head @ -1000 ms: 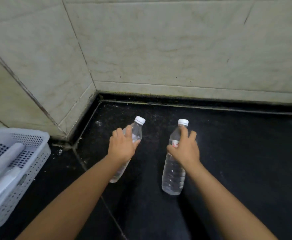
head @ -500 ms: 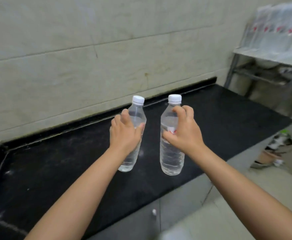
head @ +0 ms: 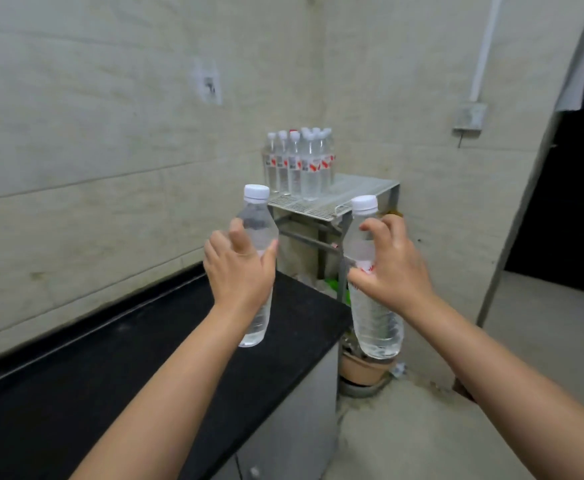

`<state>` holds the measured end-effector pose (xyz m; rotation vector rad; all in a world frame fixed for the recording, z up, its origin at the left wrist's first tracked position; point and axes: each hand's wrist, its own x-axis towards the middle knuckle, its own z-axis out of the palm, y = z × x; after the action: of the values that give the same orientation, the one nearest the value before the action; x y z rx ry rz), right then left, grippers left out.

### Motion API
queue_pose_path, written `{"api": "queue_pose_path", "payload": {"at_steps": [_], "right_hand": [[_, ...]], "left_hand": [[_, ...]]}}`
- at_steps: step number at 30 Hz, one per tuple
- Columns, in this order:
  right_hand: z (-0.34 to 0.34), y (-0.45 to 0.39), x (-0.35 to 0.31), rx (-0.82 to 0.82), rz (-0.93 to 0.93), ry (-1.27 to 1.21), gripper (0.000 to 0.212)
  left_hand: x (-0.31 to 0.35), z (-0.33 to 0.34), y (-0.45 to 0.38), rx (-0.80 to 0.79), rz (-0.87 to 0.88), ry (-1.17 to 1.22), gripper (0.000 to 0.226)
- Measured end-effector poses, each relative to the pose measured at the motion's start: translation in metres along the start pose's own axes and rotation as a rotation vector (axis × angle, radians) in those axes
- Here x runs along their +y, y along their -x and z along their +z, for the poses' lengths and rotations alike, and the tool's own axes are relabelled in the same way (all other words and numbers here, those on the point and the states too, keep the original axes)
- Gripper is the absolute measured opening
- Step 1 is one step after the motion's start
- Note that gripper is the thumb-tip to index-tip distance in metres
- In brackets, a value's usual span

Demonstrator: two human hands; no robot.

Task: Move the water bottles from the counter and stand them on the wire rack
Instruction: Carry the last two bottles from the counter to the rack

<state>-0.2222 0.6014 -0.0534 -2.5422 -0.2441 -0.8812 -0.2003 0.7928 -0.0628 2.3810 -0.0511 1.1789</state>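
While both arms reach forward, each hand carries one bottle upright in the air.

Left hand: the left hand (head: 240, 271) grips the left bottle (head: 256, 258) around its middle, fingers curled round the far side and thumb on the near right edge.
Left bottle: clear, white-capped, upright, held above the far end of the counter (head: 110, 358) and touching nothing but the hand.
Right hand: the right hand (head: 392, 268) holds the right bottle (head: 373, 306) at its upper half, thumb low on the near side, fingers arched over the shoulder; the index finger looks lifted, and blur hides whether it touches.
Right bottle: clear with a white cap and a bit of red label showing under the thumb, upright, hanging past the counter's end over the floor (head: 422, 427).
Wire rack: the wire rack (head: 339, 200) stands in the corner beyond the counter, its grid shelf on a metal frame, behind and between the two held bottles.
Bottles on rack: a tight cluster of bottles (head: 299, 164) with red-and-white labels stands upright at the shelf's back left, against the wall (head: 110, 133).
Under the rack: a brownish pot (head: 363, 370) sits on the floor by the counter's end; something green shows above it, too blurred to name.
Right wall: a white pipe (head: 484, 53) runs down to a small grey box (head: 469, 117).
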Motion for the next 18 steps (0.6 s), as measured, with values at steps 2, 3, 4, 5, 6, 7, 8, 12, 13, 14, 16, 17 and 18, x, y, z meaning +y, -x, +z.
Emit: {"api": "queue_pose_path", "payload": {"at_steps": [2, 3, 4, 5, 6, 7, 8, 12, 13, 14, 16, 17, 18], "right_hand": [[-0.008, -0.028, 0.036, 0.058, -0.006, 0.001, 0.060], [-0.010, -0.042, 0.051, 0.081, -0.007, 0.005, 0.059], [-0.011, -0.054, 0.066, 0.099, -0.012, 0.019, 0.058], [-0.010, -0.068, 0.080, 0.114, -0.023, 0.034, 0.057], [-0.007, -0.081, 0.093, 0.127, -0.034, 0.040, 0.058], [-0.004, -0.095, 0.105, 0.139, -0.043, 0.032, 0.058], [0.001, -0.109, 0.118, 0.156, -0.057, 0.019, 0.058], [0.027, -0.168, 0.165, 0.210, -0.104, -0.042, 0.055], [0.036, -0.186, 0.178, 0.224, -0.125, -0.045, 0.056], [0.044, -0.205, 0.190, 0.238, -0.144, -0.045, 0.057], [0.060, -0.248, 0.212, 0.257, -0.180, -0.045, 0.057], [0.067, -0.269, 0.223, 0.267, -0.203, -0.043, 0.056], [0.075, -0.291, 0.234, 0.272, -0.221, -0.042, 0.056]], "left_hand": [[0.027, 0.034, -0.020, 0.028, 0.045, -0.009, 0.045], [0.040, 0.051, -0.029, 0.040, 0.067, -0.021, 0.046], [0.050, 0.068, -0.038, 0.054, 0.088, -0.042, 0.047], [0.060, 0.084, -0.048, 0.065, 0.104, -0.064, 0.046], [0.069, 0.100, -0.058, 0.071, 0.119, -0.073, 0.048], [0.077, 0.115, -0.067, 0.070, 0.130, -0.069, 0.052], [0.083, 0.131, -0.077, 0.072, 0.143, -0.064, 0.058], [0.099, 0.199, -0.120, 0.112, 0.174, -0.052, 0.064], [0.101, 0.218, -0.134, 0.124, 0.176, -0.045, 0.064], [0.102, 0.238, -0.148, 0.144, 0.180, -0.051, 0.063], [0.103, 0.278, -0.181, 0.204, 0.198, -0.081, 0.059], [0.104, 0.296, -0.198, 0.244, 0.215, -0.097, 0.054], [0.105, 0.314, -0.215, 0.281, 0.230, -0.112, 0.049]]}}
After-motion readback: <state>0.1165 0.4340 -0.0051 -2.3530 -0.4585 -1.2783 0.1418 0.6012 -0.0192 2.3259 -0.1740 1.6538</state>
